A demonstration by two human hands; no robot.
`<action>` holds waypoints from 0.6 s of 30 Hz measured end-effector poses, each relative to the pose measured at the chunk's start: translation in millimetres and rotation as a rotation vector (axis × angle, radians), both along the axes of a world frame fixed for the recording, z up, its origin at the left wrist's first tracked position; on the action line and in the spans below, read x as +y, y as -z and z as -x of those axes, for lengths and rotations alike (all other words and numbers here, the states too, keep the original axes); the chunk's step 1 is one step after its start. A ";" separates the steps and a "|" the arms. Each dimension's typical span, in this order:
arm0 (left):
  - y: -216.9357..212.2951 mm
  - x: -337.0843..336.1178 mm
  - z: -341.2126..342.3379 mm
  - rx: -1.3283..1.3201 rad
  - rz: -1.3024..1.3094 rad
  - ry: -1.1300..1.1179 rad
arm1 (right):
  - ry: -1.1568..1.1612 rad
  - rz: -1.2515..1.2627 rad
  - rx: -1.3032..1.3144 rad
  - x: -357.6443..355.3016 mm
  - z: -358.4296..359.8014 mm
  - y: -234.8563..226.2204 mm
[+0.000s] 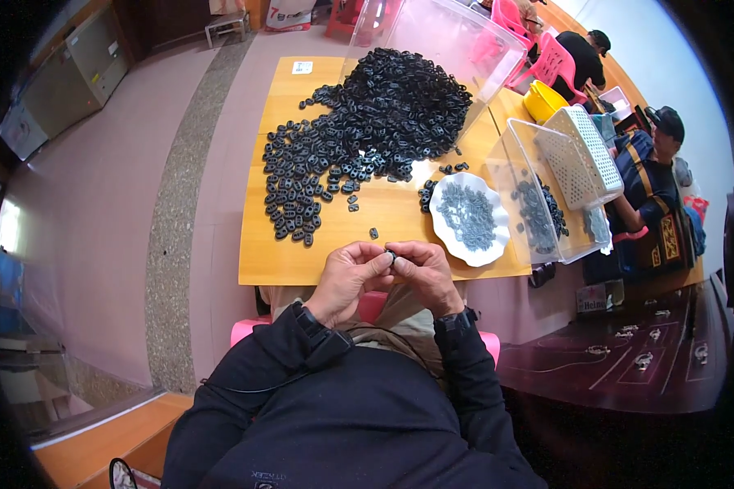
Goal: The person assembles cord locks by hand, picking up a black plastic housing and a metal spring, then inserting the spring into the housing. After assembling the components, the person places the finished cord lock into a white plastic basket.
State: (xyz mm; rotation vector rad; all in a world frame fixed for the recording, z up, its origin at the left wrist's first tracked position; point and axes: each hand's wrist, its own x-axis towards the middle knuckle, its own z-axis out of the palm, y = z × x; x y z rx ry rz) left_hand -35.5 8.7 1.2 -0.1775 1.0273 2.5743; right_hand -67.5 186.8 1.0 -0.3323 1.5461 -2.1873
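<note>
My left hand [347, 277] and my right hand [426, 275] meet at the table's near edge, fingertips pinched together. Between them is a small black plastic piece [391, 255], mostly hidden by the fingers. A single black two-holed piece [373, 233] lies on the wooden table [261, 262] just beyond my hands. Farther off, a large heap of similar black pieces [408, 98] spreads toward the left edge. To the right of my right hand sits a white scalloped dish [475, 258] holding many small, greyish clear parts [467, 213].
A clear bin [510, 147] with black pieces stands right of the dish, with a white perforated basket [581, 155] at its far side. Behind are a yellow basin [543, 102] and another clear box [432, 33]. Other people [648, 175] sit along the right on pink chairs [554, 61].
</note>
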 end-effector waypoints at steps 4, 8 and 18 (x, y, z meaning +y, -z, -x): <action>-2.9 1.5 1.1 0.008 0.043 -0.032 | 0.002 0.000 -0.027 -2.2 -1.0 -1.7; -5.9 0.5 1.7 0.008 0.036 -0.013 | 0.019 -0.009 0.009 -4.0 -1.6 -7.6; -16.0 -0.9 -4.5 0.046 0.040 0.028 | 0.061 -0.103 0.062 -0.8 -13.8 -22.6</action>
